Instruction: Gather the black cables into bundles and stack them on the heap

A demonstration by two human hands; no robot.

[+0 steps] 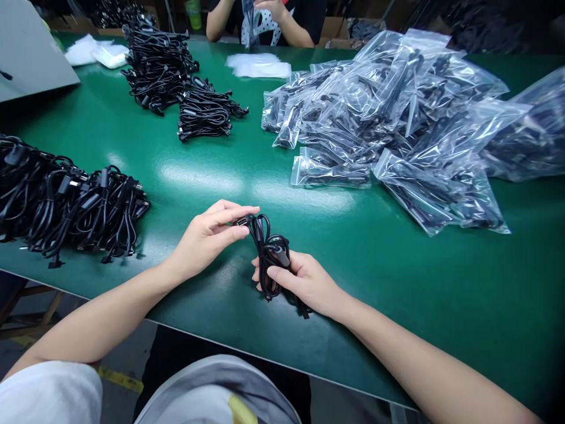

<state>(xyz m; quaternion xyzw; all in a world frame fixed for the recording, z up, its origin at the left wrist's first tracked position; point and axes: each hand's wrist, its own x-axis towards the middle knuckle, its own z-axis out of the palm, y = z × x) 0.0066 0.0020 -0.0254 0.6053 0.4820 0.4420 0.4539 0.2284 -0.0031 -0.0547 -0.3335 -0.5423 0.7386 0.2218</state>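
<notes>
The held cable bundle [267, 253], black and looped, was above the near middle of the green counter [198, 176], between the person's two hands. The right hand [309, 282] was closed around its lower loops, thumb across the front. The left hand [207, 238] was nearly closed, with thumb and fingers pinching the silvery connector [242, 222] at its upper left end. Going by how things lay, the work looked well along yet far from over: a large heap of bagged cables [375, 112] covered the far right, while the bundle in hand had no bag around it. Unbagged cables also remained, in a long near-left pile [79, 206], a far-left stack [154, 65] and a smaller pile [205, 112] just right of that stack. A flat white stack [258, 65] lay at the far edge, in front of a co-worker, whose hands [271, 7] were cut off by the top of the view. The counter's near edge slanted close below the forearms, so there seemed little room to draw back. More open surface lay between the left pile and the hands, and the widest stretch was right of the right hand, bounded on its far side by the heap.
</notes>
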